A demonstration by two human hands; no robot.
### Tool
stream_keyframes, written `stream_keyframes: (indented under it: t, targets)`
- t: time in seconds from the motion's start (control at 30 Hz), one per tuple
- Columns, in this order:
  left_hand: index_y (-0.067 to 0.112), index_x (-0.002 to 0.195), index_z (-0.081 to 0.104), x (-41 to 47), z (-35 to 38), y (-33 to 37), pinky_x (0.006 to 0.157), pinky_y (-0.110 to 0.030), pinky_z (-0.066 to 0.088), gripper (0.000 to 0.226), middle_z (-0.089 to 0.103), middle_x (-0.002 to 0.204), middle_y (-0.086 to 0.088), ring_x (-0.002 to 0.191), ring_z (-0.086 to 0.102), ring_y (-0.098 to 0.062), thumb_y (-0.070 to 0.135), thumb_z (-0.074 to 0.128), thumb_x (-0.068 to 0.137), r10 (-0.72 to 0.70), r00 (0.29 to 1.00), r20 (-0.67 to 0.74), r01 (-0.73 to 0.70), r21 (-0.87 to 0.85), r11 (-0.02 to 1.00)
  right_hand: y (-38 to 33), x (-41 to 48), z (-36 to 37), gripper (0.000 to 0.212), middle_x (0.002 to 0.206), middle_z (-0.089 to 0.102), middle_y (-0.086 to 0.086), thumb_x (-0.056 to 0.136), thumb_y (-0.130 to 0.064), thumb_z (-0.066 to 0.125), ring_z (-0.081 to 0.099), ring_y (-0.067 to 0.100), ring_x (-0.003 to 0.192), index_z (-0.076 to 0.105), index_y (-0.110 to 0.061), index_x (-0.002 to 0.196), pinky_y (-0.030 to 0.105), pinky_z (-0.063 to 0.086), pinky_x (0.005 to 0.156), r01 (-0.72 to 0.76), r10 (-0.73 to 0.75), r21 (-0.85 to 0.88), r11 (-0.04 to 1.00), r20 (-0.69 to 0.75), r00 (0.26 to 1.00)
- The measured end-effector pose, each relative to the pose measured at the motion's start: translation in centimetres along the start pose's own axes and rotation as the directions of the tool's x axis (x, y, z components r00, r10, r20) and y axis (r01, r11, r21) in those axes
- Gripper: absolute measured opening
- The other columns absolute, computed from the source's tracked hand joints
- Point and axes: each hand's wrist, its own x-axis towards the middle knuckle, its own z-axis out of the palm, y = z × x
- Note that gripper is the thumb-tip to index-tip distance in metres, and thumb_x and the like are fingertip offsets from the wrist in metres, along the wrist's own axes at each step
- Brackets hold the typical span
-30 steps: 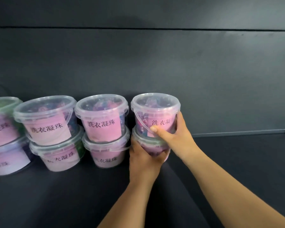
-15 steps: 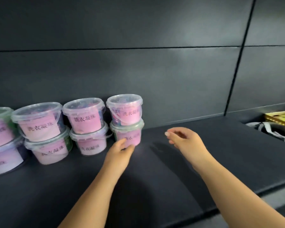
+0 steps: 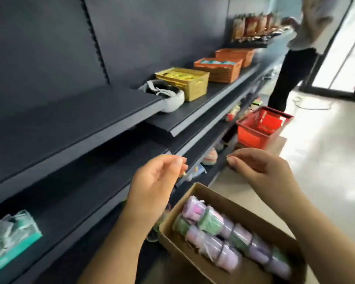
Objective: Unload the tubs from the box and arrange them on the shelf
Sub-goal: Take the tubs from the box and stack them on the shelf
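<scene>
A brown cardboard box (image 3: 252,209) stands on the floor at the lower right, filled with several pink, purple and green tubs (image 3: 230,232) lying on their sides. My left hand (image 3: 155,181) hovers above the box's near-left corner with fingers loosely curled, holding nothing. My right hand (image 3: 260,169) hangs above the box's far end, fingers also relaxed and bent, holding nothing. The dark shelf (image 3: 74,119) runs along the left. The stacked tubs placed on it are out of view.
On the shelf sit a grey-white bag (image 3: 164,95), a yellow basket (image 3: 184,80) and orange baskets (image 3: 219,68). A red shopping basket (image 3: 262,128) stands on the floor beyond the box. A person (image 3: 297,50) stands at the far right. Teal packs (image 3: 10,238) lie on a lower shelf.
Both hands let go of the stacked tubs and pulled back from the shelf. My view swung right and down, so the box is now below my hands.
</scene>
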Motion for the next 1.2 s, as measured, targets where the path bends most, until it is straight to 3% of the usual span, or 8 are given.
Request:
stream_keyframes:
  t: [0.07,0.13,0.27,0.43,0.6,0.8,0.93,1.2]
  targets:
    - [0.026,0.079,0.064,-0.7,5.0,-1.6,0.069,-0.005,0.047,0.019,0.07,0.074,0.018,0.075,0.063,0.008,0.016,0.052,0.089,-0.054,0.988,0.145,0.051,0.029,0.998,4.3,-2.8,-3.7,0.026,0.067,0.064,-0.032,0.08,-0.019,0.068,0.06,-0.004,0.069,0.059,-0.042,0.069,0.007,0.044,0.065,-0.105,0.1,-0.068,0.992,-0.07,0.992]
    - [0.027,0.077,0.064,-0.8,8.5,-3.7,0.064,-0.003,0.045,0.022,0.069,0.069,0.012,0.072,0.062,0.01,0.012,0.052,0.09,-0.109,0.962,0.251,0.088,0.091,0.992,8.1,-5.0,-5.9,0.024,0.065,0.067,-0.018,0.08,-0.021,0.068,0.06,0.008,0.068,0.059,-0.039,0.067,0.016,0.044,0.068,-0.23,0.213,-0.11,0.967,-0.147,0.966]
    - [0.026,0.073,0.062,-0.2,12.8,-9.7,0.064,-0.002,0.043,0.027,0.066,0.067,0.009,0.065,0.059,0.01,0.007,0.054,0.089,-0.265,0.897,0.353,0.203,0.203,0.958,14.6,-8.4,-8.5,0.022,0.072,0.064,-0.008,0.079,-0.015,0.07,0.058,0.01,0.066,0.06,-0.032,0.07,0.021,0.046,0.069,-0.446,0.415,-0.139,0.884,-0.204,0.887]
    - [0.018,0.081,0.061,2.1,16.0,-19.1,0.079,-0.027,0.045,0.018,0.063,0.078,0.003,0.083,0.057,-0.018,0.01,0.049,0.092,-0.532,0.765,0.363,0.419,0.346,0.839,21.0,-10.3,-9.2,0.014,0.08,0.062,-0.003,0.079,-0.017,0.069,0.055,0.012,0.072,0.069,-0.012,0.093,0.013,0.037,0.06,-0.659,0.632,-0.247,0.711,-0.188,0.752]
    - [0.018,0.073,0.056,3.3,19.4,-27.3,0.063,-0.021,0.038,0.024,0.058,0.073,0.001,0.073,0.052,-0.016,0.012,0.046,0.094,-0.762,0.541,0.356,0.608,0.46,0.647,26.4,-10.4,-6.7,0.02,0.088,0.061,-0.004,0.084,-0.02,0.065,0.057,0.014,0.082,0.067,-0.012,0.103,0.02,0.037,0.073,-0.81,0.807,-0.278,0.516,-0.157,0.569]
    - [0.013,0.09,0.055,3.1,22.2,-35.0,0.061,-0.023,0.037,0.015,0.055,0.076,-0.001,0.069,0.05,-0.01,0.023,0.045,0.095,-0.946,0.199,0.256,0.774,0.551,0.312,33.4,-10.2,-3.4,0.026,0.1,0.063,0.0,0.085,-0.025,0.064,0.055,0.014,0.089,0.063,-0.012,0.108,0.023,0.04,0.077,-0.884,0.914,-0.311,0.349,-0.097,0.394]
    - [0.004,0.11,0.057,1.8,22.9,-40.1,0.062,-0.023,0.037,0.035,0.057,0.081,-0.006,0.068,0.05,-0.014,0.033,0.05,0.093,-0.985,0.047,0.164,0.767,0.626,0.141,39.0,-11.7,-1.7,0.037,0.119,0.062,0.005,0.085,-0.03,0.063,0.057,0.02,0.106,0.058,-0.013,0.118,0.024,0.041,0.082,-0.898,0.964,-0.367,0.244,-0.006,0.265]
    - [0.004,0.137,0.035,-3.1,28.7,-47.7,0.101,-0.036,0.037,0.07,0.043,0.14,-0.016,0.13,0.041,-0.027,0.047,0.055,0.086,-0.974,-0.192,0.119,0.875,0.471,-0.115,53.5,-13.4,-0.4,0.077,0.139,0.043,0.012,0.076,-0.032,0.072,0.045,0.028,0.125,0.034,-0.009,0.138,0.035,0.038,0.101,-0.825,0.981,-0.535,0.181,0.04,0.19]
